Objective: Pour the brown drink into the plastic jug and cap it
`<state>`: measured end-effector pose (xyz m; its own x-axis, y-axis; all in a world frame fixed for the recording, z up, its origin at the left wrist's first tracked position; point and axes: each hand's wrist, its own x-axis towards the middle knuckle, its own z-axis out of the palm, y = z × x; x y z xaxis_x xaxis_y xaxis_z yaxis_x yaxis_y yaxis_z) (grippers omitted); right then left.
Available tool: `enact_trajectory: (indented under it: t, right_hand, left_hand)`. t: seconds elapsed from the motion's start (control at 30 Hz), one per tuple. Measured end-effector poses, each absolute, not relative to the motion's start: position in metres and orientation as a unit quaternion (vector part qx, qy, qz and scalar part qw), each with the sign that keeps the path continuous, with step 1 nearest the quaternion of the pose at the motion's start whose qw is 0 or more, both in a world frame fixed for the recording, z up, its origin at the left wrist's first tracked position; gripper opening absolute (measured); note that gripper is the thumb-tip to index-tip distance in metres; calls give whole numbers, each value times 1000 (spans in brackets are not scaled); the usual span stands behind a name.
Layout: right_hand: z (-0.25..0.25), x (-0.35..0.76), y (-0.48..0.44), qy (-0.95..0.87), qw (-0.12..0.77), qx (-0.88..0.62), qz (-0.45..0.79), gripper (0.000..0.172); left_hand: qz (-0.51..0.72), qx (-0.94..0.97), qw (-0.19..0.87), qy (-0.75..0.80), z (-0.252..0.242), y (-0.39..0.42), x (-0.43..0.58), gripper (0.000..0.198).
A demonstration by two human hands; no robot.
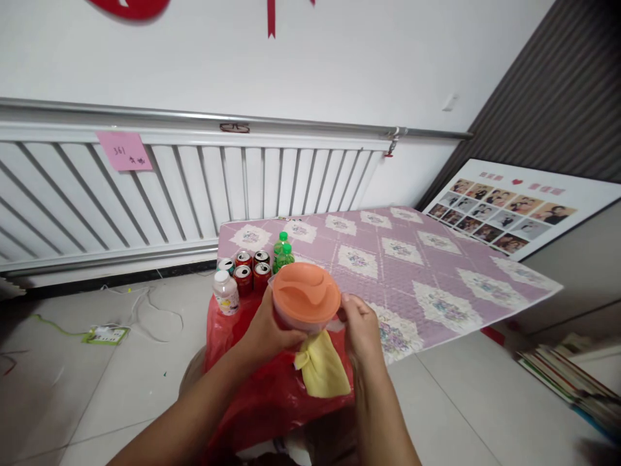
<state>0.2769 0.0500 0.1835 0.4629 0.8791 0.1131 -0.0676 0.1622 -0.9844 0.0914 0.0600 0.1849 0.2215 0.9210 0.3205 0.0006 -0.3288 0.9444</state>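
Observation:
Between my hands is a translucent plastic pitcher with an orange lid (306, 292), held up over the front of the table. My left hand (272, 330) wraps round its near left side, thumb in front. At the right, my right hand (358, 320) is closed at the pitcher's side by the lid's edge; a clear part sticks out there, and what the fingertips grip is partly hidden. Below the pitcher lies a crumpled yellow cloth (324, 369) on a red plastic covering (262, 388).
Several opened drink cans (243, 277) stand left of the pitcher, beside a white-capped bottle (226, 294) and green-capped bottles (283, 257). A purple patterned tablecloth (330, 243) stretches right. Behind is a white radiator (272, 184); a photo board (514, 207) leans at right.

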Motion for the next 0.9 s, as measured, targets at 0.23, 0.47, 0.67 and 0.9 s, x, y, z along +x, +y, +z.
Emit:
enact_trajectory:
  t: [0.23,0.47,0.67,0.9]
  right_hand:
    - [179,328,70,-346,694,-574,264,37]
    - [146,341,94,-331,695,-592,237,40]
    - [118,338,98,-319,681,-613,243,40]
    - [105,343,91,-341,636,-648,245,40]
  left_hand:
    - [481,677,398,390,161,104,144,98]
    - [470,685,340,440,143,118,170,95]
    - [463,675,365,443,125,121,176,89]
    - [438,719,362,400,112,97,145,75]
